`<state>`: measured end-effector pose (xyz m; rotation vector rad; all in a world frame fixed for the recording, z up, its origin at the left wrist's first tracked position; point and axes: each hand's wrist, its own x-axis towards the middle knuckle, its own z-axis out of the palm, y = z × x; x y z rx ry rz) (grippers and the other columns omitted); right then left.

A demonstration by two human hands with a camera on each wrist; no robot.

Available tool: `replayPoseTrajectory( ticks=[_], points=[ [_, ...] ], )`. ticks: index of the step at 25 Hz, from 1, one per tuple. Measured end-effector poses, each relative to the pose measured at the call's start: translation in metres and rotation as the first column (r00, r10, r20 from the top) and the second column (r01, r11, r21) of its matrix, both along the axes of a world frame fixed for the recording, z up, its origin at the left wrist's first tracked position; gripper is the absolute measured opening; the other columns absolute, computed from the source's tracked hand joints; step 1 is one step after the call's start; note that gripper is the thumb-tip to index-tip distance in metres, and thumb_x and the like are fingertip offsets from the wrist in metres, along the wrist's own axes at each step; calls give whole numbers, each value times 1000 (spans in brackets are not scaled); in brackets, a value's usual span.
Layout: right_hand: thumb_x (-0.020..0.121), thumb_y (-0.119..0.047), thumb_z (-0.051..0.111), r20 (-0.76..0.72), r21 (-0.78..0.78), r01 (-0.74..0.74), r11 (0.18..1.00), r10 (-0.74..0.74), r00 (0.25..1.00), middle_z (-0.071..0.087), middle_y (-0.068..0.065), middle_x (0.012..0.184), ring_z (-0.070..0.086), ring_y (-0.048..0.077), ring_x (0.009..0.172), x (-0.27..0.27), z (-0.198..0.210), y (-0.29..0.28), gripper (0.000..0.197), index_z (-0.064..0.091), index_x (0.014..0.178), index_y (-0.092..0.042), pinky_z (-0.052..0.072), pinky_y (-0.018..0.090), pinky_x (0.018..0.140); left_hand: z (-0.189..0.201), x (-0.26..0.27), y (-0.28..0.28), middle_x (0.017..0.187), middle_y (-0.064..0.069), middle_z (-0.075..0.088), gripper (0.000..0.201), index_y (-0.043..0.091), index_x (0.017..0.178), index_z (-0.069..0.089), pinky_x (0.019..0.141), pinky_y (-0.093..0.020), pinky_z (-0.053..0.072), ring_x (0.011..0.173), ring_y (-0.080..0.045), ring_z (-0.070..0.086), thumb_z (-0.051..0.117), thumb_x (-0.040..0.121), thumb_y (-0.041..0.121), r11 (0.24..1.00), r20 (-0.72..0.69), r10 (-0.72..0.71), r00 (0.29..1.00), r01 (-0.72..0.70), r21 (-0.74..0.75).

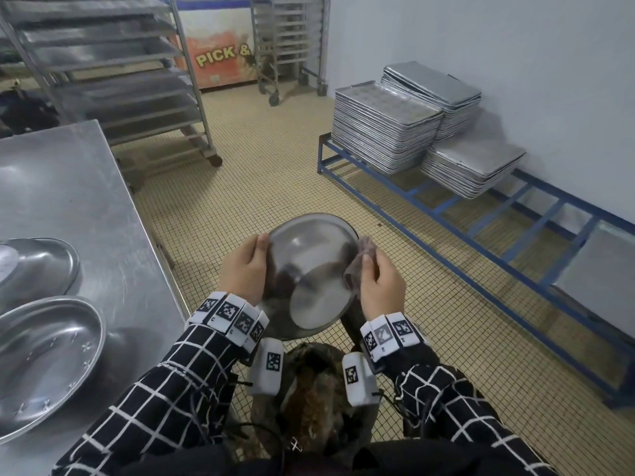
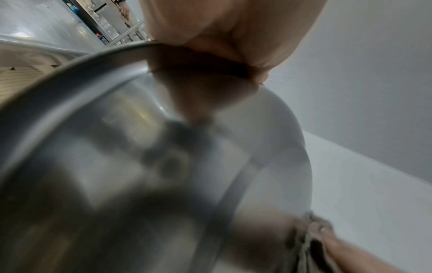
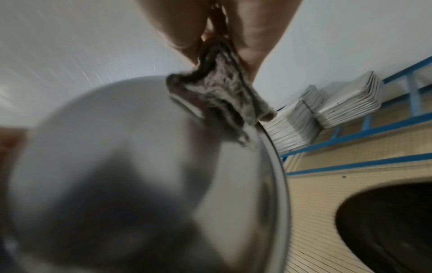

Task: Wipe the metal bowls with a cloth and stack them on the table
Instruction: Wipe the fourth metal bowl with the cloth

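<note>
The metal bowl (image 1: 309, 276) sits at lower centre of the head view, off the table, tilted with its underside toward the camera. The left hand (image 1: 242, 273) grips the left rim. The right hand (image 1: 378, 285) pinches the cloth (image 1: 359, 266) against the right rim — cloth touching metal. The two bowls (image 1: 44, 359) on the table (image 1: 68, 187) lie at left, nearer the left hand — likely the stacking side.

Bowl (image 2: 140, 166) blurred in both wrist views; left fingers hidden behind it.
</note>
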<state>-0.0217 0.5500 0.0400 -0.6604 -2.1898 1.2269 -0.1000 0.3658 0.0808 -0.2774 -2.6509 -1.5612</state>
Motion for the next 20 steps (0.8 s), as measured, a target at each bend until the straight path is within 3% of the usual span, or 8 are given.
replayPoseTrajectory(
  ticks=[2,4,6,8,11,13,17,20],
  points=[
    [99,-25,45,-126,127,-127,984,143,982,61,-5,121,56,4,107,-6,20,-19,31,57,127,-17,48,18,92,2,1,5,64,0,53,35,18,75,56,57,-26,37,58,-14,46,38,100,36,1000,-12,-21,1000,21,-10],
    [98,-28,43,-62,424,-237,874,289,955,54,1,131,47,12,123,-13,30,-43,36,54,130,-15,38,32,107,7,3,11,64,2,56,34,17,79,58,55,-24,36,58,-13,48,39,100,35,998,-37,-50,998,49,-26],
    [96,-33,40,-12,617,-202,761,265,964,48,3,138,38,18,132,-21,32,-54,42,52,132,-16,27,43,113,13,3,14,62,6,56,32,21,76,57,53,-22,33,56,-10,48,40,100,34,999,-67,-51,996,49,-24],
    [96,-36,36,-41,608,-108,786,167,985,46,2,139,37,19,132,-28,32,-52,44,51,133,-17,25,45,114,17,0,14,61,5,55,34,20,75,58,53,-21,34,56,-10,48,40,99,35,999,-70,-40,997,41,15],
    [99,-38,30,-94,343,-11,939,45,995,41,2,140,41,19,128,-39,35,-41,46,47,134,-14,38,45,107,17,-2,11,63,2,55,37,18,74,57,56,-24,37,58,-13,48,38,100,37,998,-61,-37,997,40,47],
    [101,-33,30,-62,37,69,997,-67,996,38,5,142,45,19,124,-40,30,-30,44,45,136,-10,44,32,99,13,-1,10,63,-1,52,40,16,71,54,57,-25,36,58,-14,45,37,100,37,999,-62,-21,998,24,47],
    [103,-32,29,83,-446,148,883,-124,989,51,6,130,52,21,113,-24,14,-2,40,47,135,-15,38,26,85,5,-2,3,66,2,53,37,19,72,56,60,-23,38,61,-11,46,38,100,36,989,3,32,999,-33,144],
    [103,-35,30,153,-495,125,860,-56,987,54,-2,106,50,17,99,-16,12,11,38,51,129,-18,34,27,81,-4,-6,-2,74,-3,57,36,14,80,58,69,-29,41,67,-14,49,38,100,36,991,23,23,999,-26,132]
  ],
)
